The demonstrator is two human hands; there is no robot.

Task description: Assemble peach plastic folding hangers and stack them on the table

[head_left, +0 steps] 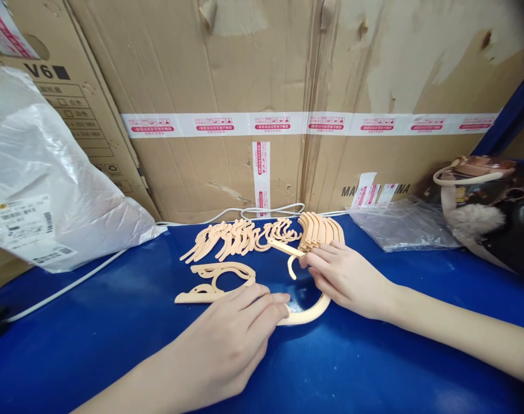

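Nearest, the left hand [240, 333] is closed with its fingers bunched on the near end of a hanger [309, 315], pinching its curved part just above the table [361, 371]; the very tips of the grip are hidden. The right hand [346, 282] is likewise closed, fingers curled in a pinch around the hanger's far side, so the piece lies between the two hands. A straight arm [288, 248] sticks out leftward from the right fingertips, with a hook [291, 267] just below it — whether the joint is fully seated there cannot be told, as the fingers cover it.

The step in hand looks to be working these parts against each other at the right-hand pinch. In my judgement, the next move calls for the left hand to keep the curve steady while the right controls the joint, with the hook left free to turn.

Just beyond the left hand lies a second hanger [204, 296], folded flat, with neither hand on it. Farther off, ahead of both hands, come loose curved arms [234, 238], then small hooks [283, 229], then a neat stack [322, 230] close past the right hand — all within reach. A large carton [219, 69] stands behind them.
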